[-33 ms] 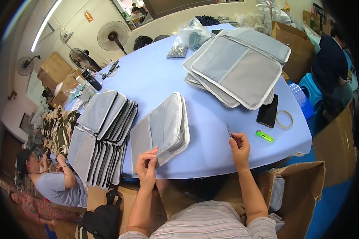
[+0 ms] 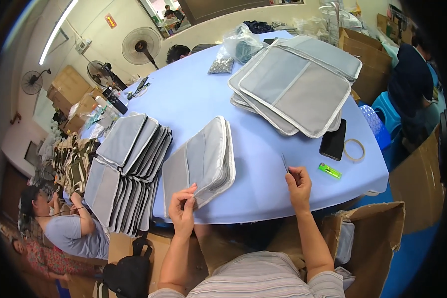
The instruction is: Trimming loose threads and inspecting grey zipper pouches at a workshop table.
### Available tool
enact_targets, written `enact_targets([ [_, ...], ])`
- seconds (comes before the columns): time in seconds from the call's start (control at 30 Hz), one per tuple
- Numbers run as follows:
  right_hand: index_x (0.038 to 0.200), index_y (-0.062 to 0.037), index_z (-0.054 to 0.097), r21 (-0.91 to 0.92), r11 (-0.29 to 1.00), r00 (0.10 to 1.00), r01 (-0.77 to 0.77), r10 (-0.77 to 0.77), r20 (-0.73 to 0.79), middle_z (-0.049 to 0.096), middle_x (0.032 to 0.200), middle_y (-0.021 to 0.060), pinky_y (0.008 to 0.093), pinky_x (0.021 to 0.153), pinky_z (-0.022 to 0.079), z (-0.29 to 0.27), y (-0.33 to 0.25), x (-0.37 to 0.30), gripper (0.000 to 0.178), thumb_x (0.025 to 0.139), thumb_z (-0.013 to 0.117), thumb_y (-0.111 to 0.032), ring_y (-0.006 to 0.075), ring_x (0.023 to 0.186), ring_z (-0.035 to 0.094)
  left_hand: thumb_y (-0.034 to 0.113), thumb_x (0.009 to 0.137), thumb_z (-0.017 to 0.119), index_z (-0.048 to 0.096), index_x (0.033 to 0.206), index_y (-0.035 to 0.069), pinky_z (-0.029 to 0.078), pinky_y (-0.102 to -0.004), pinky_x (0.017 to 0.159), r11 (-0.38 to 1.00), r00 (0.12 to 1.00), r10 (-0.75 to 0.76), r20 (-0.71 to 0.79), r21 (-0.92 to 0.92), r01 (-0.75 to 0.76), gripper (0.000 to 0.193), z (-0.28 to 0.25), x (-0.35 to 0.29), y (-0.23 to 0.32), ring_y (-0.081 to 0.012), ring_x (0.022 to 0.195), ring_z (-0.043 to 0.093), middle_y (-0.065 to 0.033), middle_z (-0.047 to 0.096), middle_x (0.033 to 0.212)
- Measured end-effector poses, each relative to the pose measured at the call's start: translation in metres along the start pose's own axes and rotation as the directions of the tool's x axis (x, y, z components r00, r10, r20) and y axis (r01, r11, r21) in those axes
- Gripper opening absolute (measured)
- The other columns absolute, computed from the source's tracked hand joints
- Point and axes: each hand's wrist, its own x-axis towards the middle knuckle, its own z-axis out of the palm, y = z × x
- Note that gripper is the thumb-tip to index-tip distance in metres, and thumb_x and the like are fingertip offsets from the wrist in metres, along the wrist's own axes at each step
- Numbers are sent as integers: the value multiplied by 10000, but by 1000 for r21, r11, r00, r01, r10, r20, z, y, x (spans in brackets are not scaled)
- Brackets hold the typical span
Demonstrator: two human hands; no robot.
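A grey fabric pouch point(image 2: 203, 154) with white edging and a zipped side leans at a tilt near the front edge of the table. My left hand point(image 2: 182, 206) pinches its lower corner between thumb and fingers. To the right, my right hand point(image 2: 299, 187) is closed on a slim pointed metal tool point(image 2: 285, 162), held tips up over the cloth; its exact kind is too small to make out. Left of the held pouch stand stacks of similar pouches point(image 2: 119, 141). Larger flat grey panels with white edging point(image 2: 303, 84) lie piled at the far right.
On the blue-covered table point(image 2: 184, 89) are a black phone point(image 2: 334, 140), a tape roll point(image 2: 354, 149), a green lighter point(image 2: 330, 170) and a bag of small metal pieces point(image 2: 221, 65). An open carton point(image 2: 377, 238) stands by my right arm. A co-worker point(image 2: 74, 226) sits at the left.
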Motion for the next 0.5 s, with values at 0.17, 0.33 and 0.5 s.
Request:
enact_targets([
  [0.17,943,-16,539,-47,999,1000,-3,3,8,524,793,-46,154,618,376,-2,1,-5,149,835,633,-59,11,682,455,3,845,563,500,892,40,405,-292,862,995,984,40,-175,-85,-55,87,-19,6,4,-191,920,560,-97,579,965],
  [0.33,945,-17,536,-60,998,1000,-7,6,-13,519,781,-50,152,613,371,-5,0,-7,138,844,619,-59,10,679,447,66,855,571,483,913,65,457,-240,746,891,836,-48,-546,-403,-212,105,-34,50,41,-108,817,545,-25,555,887],
  [0.5,991,-25,501,-137,991,996,-10,-3,-90,510,788,-22,156,478,318,-4,2,-4,140,883,554,-97,11,582,405,56,857,548,510,914,67,488,-261,678,928,883,-233,-407,-364,77,69,-37,41,-25,-121,772,572,-15,576,820],
])
